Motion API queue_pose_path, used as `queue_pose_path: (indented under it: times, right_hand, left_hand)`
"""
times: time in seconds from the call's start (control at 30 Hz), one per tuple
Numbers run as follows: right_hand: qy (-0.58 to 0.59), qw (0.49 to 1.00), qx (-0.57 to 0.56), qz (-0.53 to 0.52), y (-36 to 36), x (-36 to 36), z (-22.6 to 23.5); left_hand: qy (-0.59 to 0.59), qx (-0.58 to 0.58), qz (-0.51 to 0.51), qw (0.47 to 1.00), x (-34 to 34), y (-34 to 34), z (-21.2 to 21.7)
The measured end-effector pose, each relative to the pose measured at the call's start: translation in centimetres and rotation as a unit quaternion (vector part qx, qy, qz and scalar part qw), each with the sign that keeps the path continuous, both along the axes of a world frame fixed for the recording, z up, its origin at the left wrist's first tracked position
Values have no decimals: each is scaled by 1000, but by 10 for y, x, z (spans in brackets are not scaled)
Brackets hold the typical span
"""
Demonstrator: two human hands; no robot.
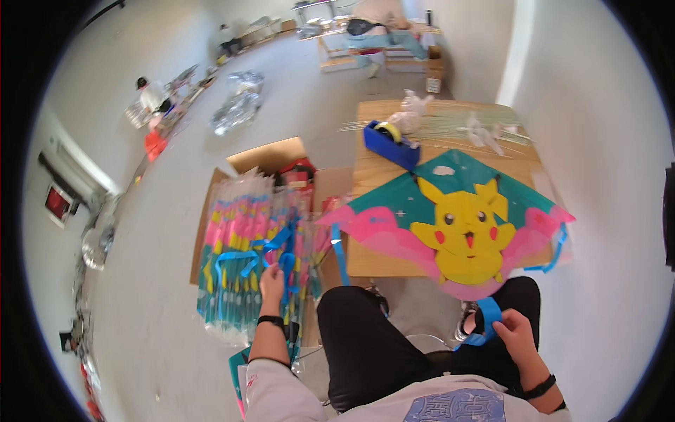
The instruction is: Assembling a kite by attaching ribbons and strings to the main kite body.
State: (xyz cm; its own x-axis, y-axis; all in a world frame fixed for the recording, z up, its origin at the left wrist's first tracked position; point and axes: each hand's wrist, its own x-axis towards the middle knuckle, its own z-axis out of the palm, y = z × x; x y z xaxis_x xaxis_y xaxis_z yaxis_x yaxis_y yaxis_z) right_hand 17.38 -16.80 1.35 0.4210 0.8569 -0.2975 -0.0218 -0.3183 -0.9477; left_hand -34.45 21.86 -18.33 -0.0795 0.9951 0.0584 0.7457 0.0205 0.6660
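A kite (467, 225) with a green top, pink cloud-like edges and a yellow cartoon figure lies on the small wooden table, its lower tip hanging over the near edge toward my lap. My right hand (517, 334) is closed on a blue ribbon (488, 309) just below that tip, over my right thigh. On the left, my left hand (272, 283) reaches over the packed kites (235, 260), its fingers pinched at a blue ribbon (285, 264) lying on top of them. More blue ribbon hangs at both side corners of the kite.
A cardboard box (267, 155) holds the packed kites. On the table (380, 264) stand a blue tape dispenser (391, 144), a crumpled white bag (415, 104) and thin sticks (450, 121). Clear plastic (238, 102) lies on the floor. Another person (151, 95) sits far left.
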Motion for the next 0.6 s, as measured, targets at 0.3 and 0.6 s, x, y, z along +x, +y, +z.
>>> queue_pose_path:
  times: [0.3,0.6]
  right_hand:
    - [109,983,138,58,55,-15,59]
    - [287,882,352,-128,58,13,117]
  left_hand:
    - [-291,-116,-497,809,236,-156,213]
    - [-250,-130,-549,787,326,-253,214]
